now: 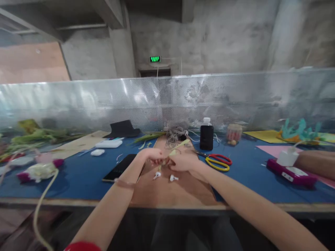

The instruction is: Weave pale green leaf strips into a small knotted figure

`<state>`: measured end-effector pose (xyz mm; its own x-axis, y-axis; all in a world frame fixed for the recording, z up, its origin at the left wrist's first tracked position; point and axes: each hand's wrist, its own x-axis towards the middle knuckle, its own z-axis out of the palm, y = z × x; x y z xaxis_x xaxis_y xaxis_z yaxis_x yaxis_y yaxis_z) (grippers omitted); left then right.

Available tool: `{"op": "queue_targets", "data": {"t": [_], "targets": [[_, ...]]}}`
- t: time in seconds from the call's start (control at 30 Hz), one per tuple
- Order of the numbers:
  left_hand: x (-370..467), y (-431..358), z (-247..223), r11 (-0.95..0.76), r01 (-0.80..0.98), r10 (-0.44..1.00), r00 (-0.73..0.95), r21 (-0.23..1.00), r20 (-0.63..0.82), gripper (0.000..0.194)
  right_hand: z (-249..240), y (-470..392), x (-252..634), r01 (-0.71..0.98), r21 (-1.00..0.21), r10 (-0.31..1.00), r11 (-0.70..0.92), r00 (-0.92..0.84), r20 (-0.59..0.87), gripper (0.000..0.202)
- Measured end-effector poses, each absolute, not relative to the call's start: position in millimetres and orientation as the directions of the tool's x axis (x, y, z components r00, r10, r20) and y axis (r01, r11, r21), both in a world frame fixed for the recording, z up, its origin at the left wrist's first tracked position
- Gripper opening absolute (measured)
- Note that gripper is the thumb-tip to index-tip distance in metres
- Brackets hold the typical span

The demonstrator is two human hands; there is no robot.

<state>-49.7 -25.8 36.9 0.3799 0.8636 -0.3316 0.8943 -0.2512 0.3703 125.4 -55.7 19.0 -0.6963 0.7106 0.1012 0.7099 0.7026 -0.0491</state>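
My left hand (154, 155) and my right hand (180, 162) meet over a brown board (175, 193), fingers curled and pinched close together. Between them is a thin pale yellow-green strip (180, 147) that looks like leaf or husk. One end sticks up beyond my right fingers, and a small bit shows below. My fingers cover the middle of it. Two white earbuds lie on the board just nearer to me, the left earbud (157, 175) and the right earbud (173, 178). Scissors (217, 162) with red and yellow handles rest right of my right hand.
A dark tablet (121, 168) lies beside my left forearm. Behind the hands are tangled grey cord (176, 136), a black phone (206, 137) upright, and a jar (234, 133). At right, another person's arm (318, 160) reaches near a purple power strip (290, 173). A perforated metal screen (146, 101) borders the table.
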Motion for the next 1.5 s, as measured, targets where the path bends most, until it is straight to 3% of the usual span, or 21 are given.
{"op": "queue_targets", "data": {"t": [0.17, 0.3, 0.47, 0.6, 0.8, 1.07, 1.5], "targets": [[-56, -23, 23, -0.294, 0.858, 0.839, 0.443, 0.421, -0.317, 0.022, 10, -51, 122, 0.660, -0.133, 0.672, 0.740, -0.735, 0.094, 0.023], [-55, -19, 12, -0.296, 0.765, 0.814, 0.515, 0.572, -0.268, 0.020, -2, -43, 123, 0.649, -0.212, 0.681, 0.730, -0.719, 0.142, 0.022], [-52, -18, 5, -0.277, 0.551, 0.820, 0.563, 0.787, -0.104, 0.023, -5, -31, 134, 0.650, -0.306, 0.717, 0.695, -0.653, 0.242, 0.020], [-54, -21, 8, -0.284, 0.374, 0.829, 0.558, 0.883, 0.030, 0.022, -1, -29, 142, 0.610, -0.409, 0.731, 0.679, -0.615, 0.296, 0.023], [-50, -21, 7, -0.253, 0.255, 0.824, 0.562, 0.933, 0.070, 0.017, 1, -36, 139, 0.529, -0.536, 0.737, 0.658, -0.597, 0.316, 0.031], [-46, -21, 0, -0.146, 0.227, 0.819, 0.574, 0.963, -0.011, 0.014, 4, -39, 140, 0.538, -0.568, 0.760, 0.622, -0.590, 0.272, 0.025], [-42, -21, 1, -0.092, 0.181, 0.829, 0.558, 0.979, -0.025, 0.015, 4, -34, 145, 0.580, -0.643, 0.834, 0.500, -0.524, 0.176, 0.020]]}}
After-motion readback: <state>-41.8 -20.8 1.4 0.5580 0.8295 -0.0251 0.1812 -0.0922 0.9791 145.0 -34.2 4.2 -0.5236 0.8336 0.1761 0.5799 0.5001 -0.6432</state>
